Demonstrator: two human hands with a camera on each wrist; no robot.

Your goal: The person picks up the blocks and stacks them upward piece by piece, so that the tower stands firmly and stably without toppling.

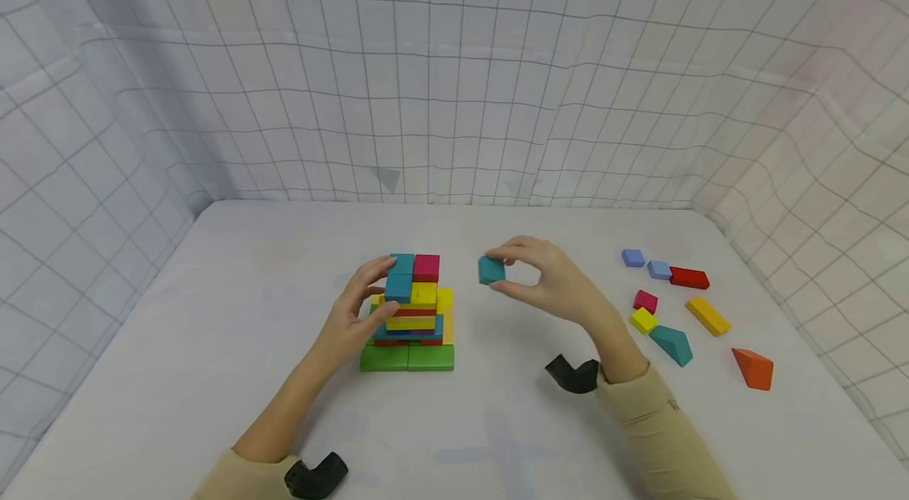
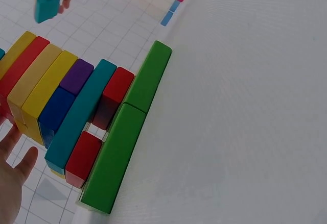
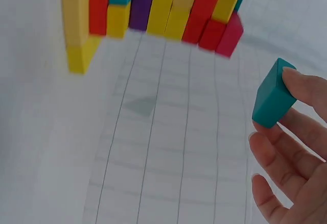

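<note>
A tower of stacked wooden blocks [image 1: 415, 322] in many colours stands on green base blocks [image 1: 431, 358]. Teal blocks [image 1: 399, 287] and a crimson block [image 1: 426, 268] top it. My left hand [image 1: 358, 311] is at the tower's left side, with fingers and thumb loosely spread near the upper layers; any contact is hard to tell. Right of the tower, my right hand [image 1: 543, 279] pinches a small teal block [image 1: 491, 270] between thumb and fingers, in the air. In the right wrist view, that teal block [image 3: 274, 94] is apart from the tower.
Loose blocks lie on the right of the white table [image 1: 234, 311]: light blue blocks [image 1: 634, 258], a red block [image 1: 689, 277], a yellow-orange bar [image 1: 708, 316], a crimson block [image 1: 645, 301], a yellow cube [image 1: 643, 320], a teal wedge [image 1: 671, 345] and an orange wedge [image 1: 754, 370].
</note>
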